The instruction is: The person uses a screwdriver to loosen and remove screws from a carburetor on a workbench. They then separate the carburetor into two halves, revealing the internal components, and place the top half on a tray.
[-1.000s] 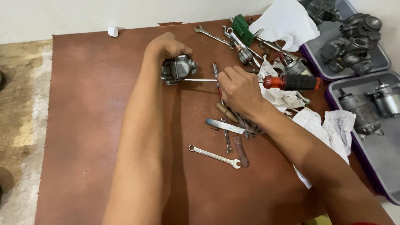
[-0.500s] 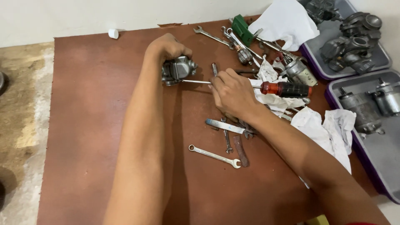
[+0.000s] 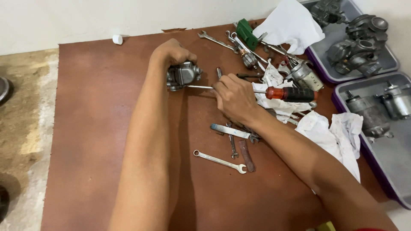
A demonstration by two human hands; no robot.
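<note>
Left hand (image 3: 173,53) clamped on grey carburetor (image 3: 184,75) mid-bench (image 3: 94,128); right hand (image 3: 234,97) closed around screwdriver (image 3: 274,92) shaft, tip at carburetor. Spanners (image 3: 219,161), rags (image 3: 334,132) crowd right; trays (image 3: 385,158) beyond

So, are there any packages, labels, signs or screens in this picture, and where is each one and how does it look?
Label: a small pale rectangle on the side of the grey metal cylinder, just above the screwdriver's black and orange handle.
Green box-like thing: at the top of the brown board, among the spanners; flat, dark green; whether it is a package cannot be told.
No signs or screens are in view.
</note>
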